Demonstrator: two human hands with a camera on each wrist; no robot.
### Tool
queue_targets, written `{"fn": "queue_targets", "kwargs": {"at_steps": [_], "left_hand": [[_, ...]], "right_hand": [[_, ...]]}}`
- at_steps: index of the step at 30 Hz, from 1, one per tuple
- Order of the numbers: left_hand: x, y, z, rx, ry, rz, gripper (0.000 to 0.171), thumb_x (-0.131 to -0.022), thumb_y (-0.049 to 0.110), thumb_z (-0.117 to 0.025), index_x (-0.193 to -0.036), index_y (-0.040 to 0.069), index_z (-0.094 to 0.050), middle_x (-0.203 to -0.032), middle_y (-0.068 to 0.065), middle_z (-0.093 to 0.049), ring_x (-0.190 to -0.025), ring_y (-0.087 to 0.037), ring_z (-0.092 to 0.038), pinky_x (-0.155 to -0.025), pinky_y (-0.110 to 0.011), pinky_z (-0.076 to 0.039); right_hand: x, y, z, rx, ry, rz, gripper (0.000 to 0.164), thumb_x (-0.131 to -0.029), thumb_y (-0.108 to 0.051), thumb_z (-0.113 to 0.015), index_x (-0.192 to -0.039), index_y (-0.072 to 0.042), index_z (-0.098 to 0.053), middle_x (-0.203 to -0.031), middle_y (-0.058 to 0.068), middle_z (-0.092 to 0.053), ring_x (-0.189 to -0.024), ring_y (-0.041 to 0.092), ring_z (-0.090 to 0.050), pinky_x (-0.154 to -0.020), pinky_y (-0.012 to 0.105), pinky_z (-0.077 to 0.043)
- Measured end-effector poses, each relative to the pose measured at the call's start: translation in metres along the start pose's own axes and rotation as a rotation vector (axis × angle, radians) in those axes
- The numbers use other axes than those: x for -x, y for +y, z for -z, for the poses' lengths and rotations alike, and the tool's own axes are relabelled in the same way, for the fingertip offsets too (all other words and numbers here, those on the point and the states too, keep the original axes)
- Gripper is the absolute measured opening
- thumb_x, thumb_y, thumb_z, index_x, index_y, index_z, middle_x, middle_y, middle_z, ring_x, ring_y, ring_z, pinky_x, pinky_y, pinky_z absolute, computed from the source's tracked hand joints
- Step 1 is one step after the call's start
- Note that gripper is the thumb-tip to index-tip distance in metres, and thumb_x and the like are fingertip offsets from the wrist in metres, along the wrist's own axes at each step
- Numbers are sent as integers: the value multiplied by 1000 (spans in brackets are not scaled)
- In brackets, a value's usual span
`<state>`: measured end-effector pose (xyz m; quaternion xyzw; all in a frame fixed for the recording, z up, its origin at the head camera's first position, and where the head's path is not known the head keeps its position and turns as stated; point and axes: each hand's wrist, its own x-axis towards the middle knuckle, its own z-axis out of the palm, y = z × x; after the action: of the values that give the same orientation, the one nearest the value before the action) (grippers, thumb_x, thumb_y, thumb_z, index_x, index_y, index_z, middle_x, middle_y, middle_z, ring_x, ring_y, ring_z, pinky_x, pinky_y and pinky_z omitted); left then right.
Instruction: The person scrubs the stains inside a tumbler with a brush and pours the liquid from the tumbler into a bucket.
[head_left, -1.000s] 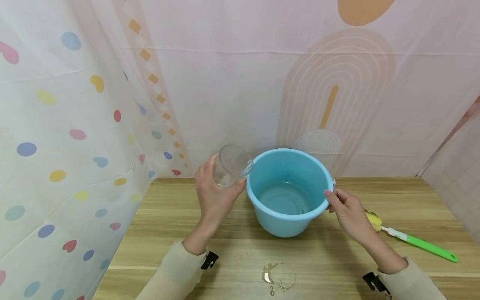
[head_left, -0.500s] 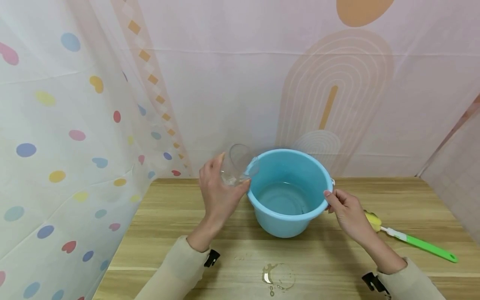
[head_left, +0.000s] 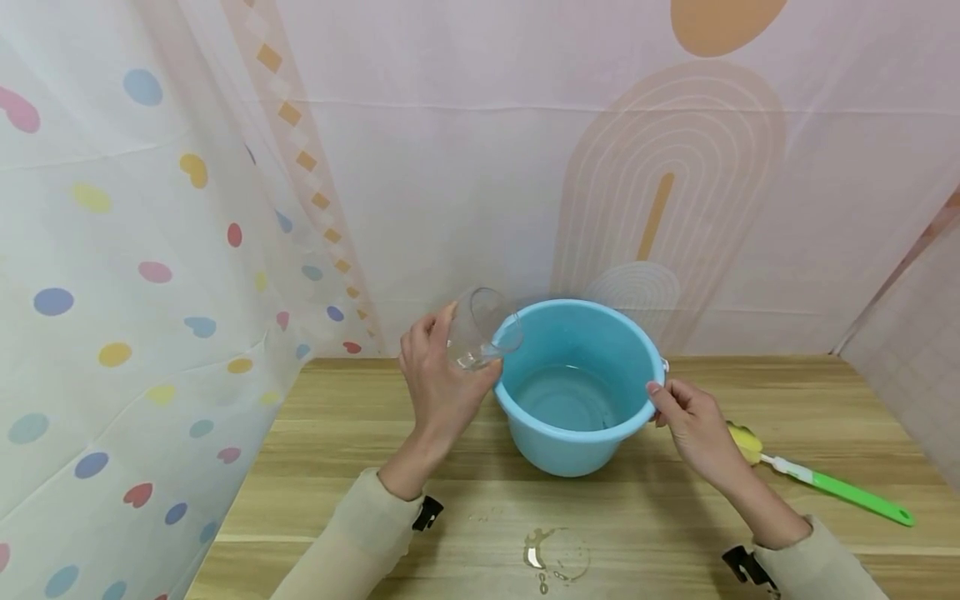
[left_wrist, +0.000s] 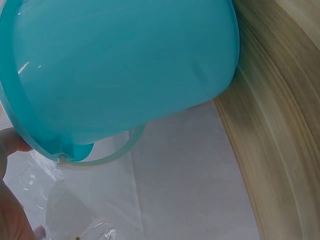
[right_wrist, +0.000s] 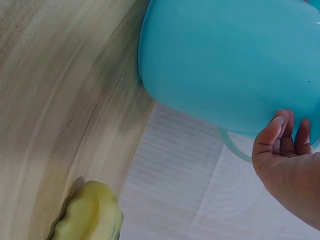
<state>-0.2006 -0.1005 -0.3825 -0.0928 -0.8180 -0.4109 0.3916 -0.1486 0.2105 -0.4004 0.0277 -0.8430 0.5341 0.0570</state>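
Observation:
In the head view my left hand (head_left: 442, 379) grips a clear drinking glass (head_left: 486, 329), tilted with its mouth toward the left rim of a blue bucket (head_left: 566, 454). Some clear liquid shows low in the glass. Water (head_left: 570, 398) lies at the bottom of the bucket, which stands on the wooden table. My right hand (head_left: 697, 425) pinches the bucket's right rim, thumb on top. The left wrist view shows the bucket's outer wall (left_wrist: 125, 65), its pale handle (left_wrist: 112, 156) and part of the glass. In the right wrist view, curled fingers (right_wrist: 287, 135) hold the rim side.
A bottle brush with a green handle (head_left: 862, 497) and yellow sponge head (head_left: 746, 442) lies right of the bucket. Spilled water (head_left: 555, 554) wets the table (head_left: 315, 467) near the front. Patterned cloth (head_left: 450, 192) hangs behind and at the sides.
My left hand has moved slightly right with the glass, tipping it further over the bucket's left rim. My right hand and the bucket have stayed in place.

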Motion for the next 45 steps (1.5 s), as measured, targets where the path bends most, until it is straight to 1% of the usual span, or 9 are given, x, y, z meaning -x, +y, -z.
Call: {"fn": "queue_targets", "kwargs": {"at_steps": [4, 11, 15, 20, 24, 30, 37, 42, 45], "left_hand": [[0, 1, 1, -14, -7, -20, 77, -66, 14, -90, -139, 13, -63, -126, -19, -58, -120, -37, -46, -100, -58, -33], [-4, 1, 2, -53, -36, -70, 72, -68, 15, -86, -136, 10, -64, -126, -17, -62, -121, -39, -50, -100, -60, -37], [-5, 2, 3, -75, -51, -94, 73, -68, 16, -88, -136, 9, -64, -126, -18, -63, -120, -40, -52, -100, -61, -38], [-7, 3, 3, -119, -65, -124, 74, -68, 16, -89, -138, 11, -63, -125, -18, -62, -119, -40, -52, -97, -59, -40], [-8, 5, 3, -134, -79, -130, 74, -69, 15, -88, -138, 11, -63, -125, -19, -62, -120, -41, -51, -97, -58, -40], [-9, 7, 4, -135, -95, -132, 75, -69, 13, -89, -139, 10, -62, -126, -19, -60, -121, -41, -50, -99, -59, -39], [-11, 11, 4, -143, -110, -139, 73, -70, 12, -89, -138, 12, -62, -124, -19, -60, -121, -42, -50, -100, -61, -38], [-13, 12, 4, -152, -129, -140, 75, -70, 11, -91, -139, 12, -61, -125, -20, -58, -122, -42, -48, -102, -62, -37], [-13, 13, 5, -154, -137, -140, 76, -70, 10, -92, -139, 12, -61, -126, -21, -58, -123, -43, -48, -102, -62, -36]], "right_hand": [[0, 0, 0, -1, -1, -3, 41, -111, -34, -53, -90, -1, -64, -83, 17, -62, -57, 16, -40, -51, 30, -37], [0, 1, 1, 7, 1, -2, 41, -111, -35, -53, -91, -1, -64, -83, 16, -62, -59, 16, -41, -53, 30, -38], [0, 2, 1, 7, 2, 2, 41, -112, -35, -53, -91, -1, -65, -84, 17, -63, -61, 17, -42, -56, 31, -39], [0, 2, 1, 2, 5, 2, 41, -112, -34, -53, -92, -1, -65, -84, 17, -62, -60, 17, -42, -54, 30, -39], [0, 2, 2, -3, 5, 5, 41, -112, -34, -53, -92, 0, -65, -84, 17, -62, -59, 16, -41, -54, 30, -39], [0, 3, 2, -2, 9, 13, 40, -111, -33, -53, -92, 0, -65, -82, 11, -62, -62, 17, -44, -57, 30, -41], [0, 3, 2, 7, 13, 14, 40, -111, -33, -53, -92, -1, -66, -84, 17, -64, -65, 18, -46, -61, 31, -42], [0, 2, 1, 9, 14, 17, 39, -111, -33, -54, -92, -1, -66, -83, 13, -63, -67, 18, -47, -63, 30, -43], [0, 2, 1, 10, 15, 17, 39, -111, -33, -54, -91, -1, -65, -83, 14, -63, -66, 18, -46, -62, 30, -43]]}}
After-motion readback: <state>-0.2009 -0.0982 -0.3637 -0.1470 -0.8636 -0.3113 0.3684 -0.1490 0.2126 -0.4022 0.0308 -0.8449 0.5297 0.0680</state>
